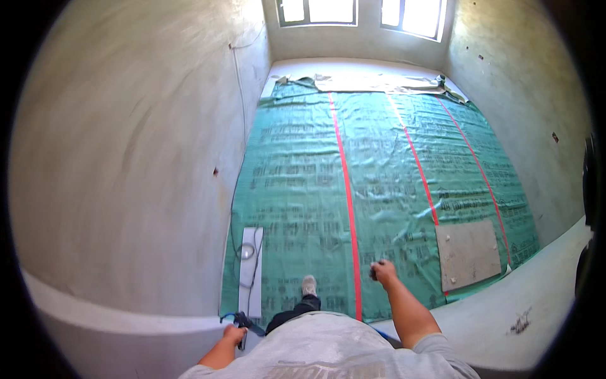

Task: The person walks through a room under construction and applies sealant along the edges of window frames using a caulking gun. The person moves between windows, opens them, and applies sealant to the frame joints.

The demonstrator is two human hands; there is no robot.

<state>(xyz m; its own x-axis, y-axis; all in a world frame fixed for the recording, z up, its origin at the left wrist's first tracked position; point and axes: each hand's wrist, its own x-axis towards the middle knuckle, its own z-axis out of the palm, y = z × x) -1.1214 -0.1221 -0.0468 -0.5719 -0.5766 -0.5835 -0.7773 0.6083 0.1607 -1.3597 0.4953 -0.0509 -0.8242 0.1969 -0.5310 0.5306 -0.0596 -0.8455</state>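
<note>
At the lower left, beside the wall corner, my left hand [234, 333] is closed around a dark hand-held tool with blue parts [240, 319], whose exact kind I cannot make out. My right hand [384, 273] reaches forward over the green floor sheeting [309, 189], right of the nearest red tape line [349, 221]. Its fingers are curled around a small dark object [374, 273], mostly hidden. One light shoe [308, 285] of mine stands on the sheeting between the two hands.
A long white board [250, 278] with a dark cable [257, 252] across it lies near the left wall [139, 177]. At the right is a greyish square board [468, 256] with small lumps on it. Crumpled sheeting [379, 83] lies toward the windows [319, 11].
</note>
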